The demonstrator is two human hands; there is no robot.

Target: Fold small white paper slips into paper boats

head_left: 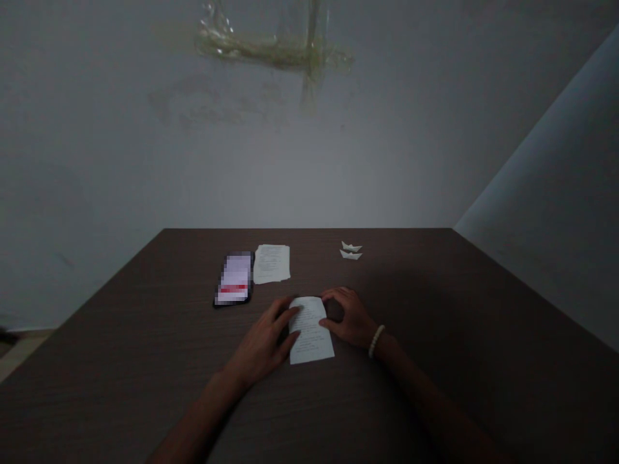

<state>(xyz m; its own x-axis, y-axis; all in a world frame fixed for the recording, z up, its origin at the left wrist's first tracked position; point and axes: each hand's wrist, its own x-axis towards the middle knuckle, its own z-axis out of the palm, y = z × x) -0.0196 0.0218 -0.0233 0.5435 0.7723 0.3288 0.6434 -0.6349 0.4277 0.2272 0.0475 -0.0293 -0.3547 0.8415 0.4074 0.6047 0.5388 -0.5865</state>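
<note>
**Hands at a sheet of paper on a table, seen from above.** A small white sheet of printed paper (309, 332) lies flat on the dark wood-grain table (120, 335), near the edge closest to the person. The left hand (264, 341) is open, with its fingers resting across the sheet's left edge. The right hand (351, 319) is partly curled at the sheet's right edge; whether it grips the paper cannot be determined. A beaded bracelet (376, 341) circles the right wrist. Farther along the table lie a phone (234, 278) with a blurred screen, a second printed sheet (271, 264) just beside it, and two small folded paper boats (351, 251), one close behind the other. Yellowed tape strips (275, 55) cross on the wall (193, 174) behind.
</note>
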